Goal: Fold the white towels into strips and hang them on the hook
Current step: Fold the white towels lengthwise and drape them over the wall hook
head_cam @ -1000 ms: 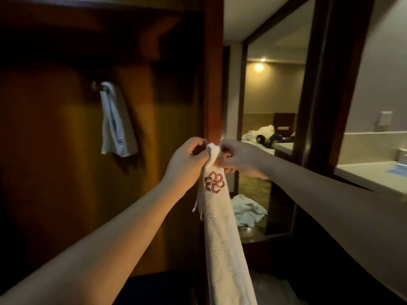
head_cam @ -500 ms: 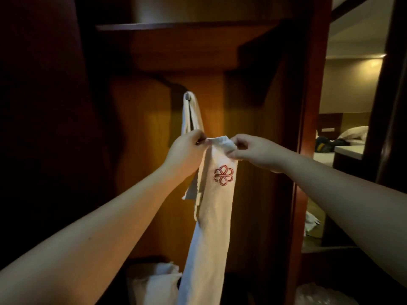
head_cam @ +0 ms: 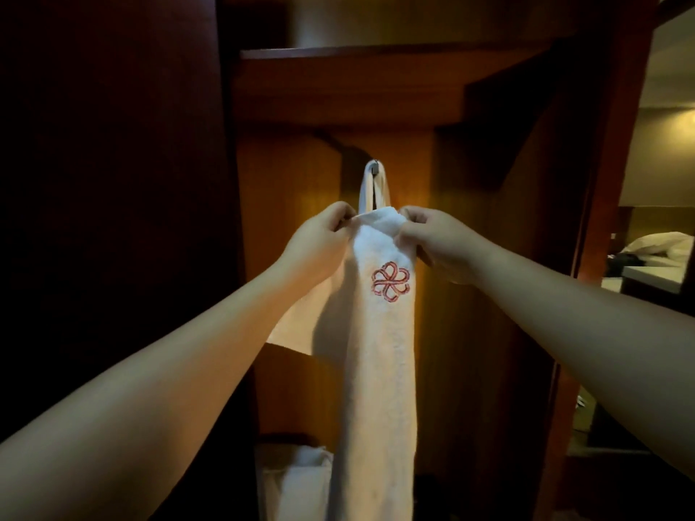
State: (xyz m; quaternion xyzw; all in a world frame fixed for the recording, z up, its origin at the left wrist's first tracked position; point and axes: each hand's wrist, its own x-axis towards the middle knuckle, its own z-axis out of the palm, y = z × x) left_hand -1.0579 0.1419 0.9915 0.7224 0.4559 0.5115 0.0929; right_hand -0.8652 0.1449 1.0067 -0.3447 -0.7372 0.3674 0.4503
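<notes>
Dark wooden wardrobe panelling fills the frame, with a shelf across the top. At centre left, the left hand pinches the top edge of a folded white towel strip; at centre right, the right hand clamps the same edge. The soft, limp strip, embroidered with a red flower, hangs straight down from the grip. Just above, a hook already carries another towel. It likely drapes easily; holding the top fold suits it.
</notes>
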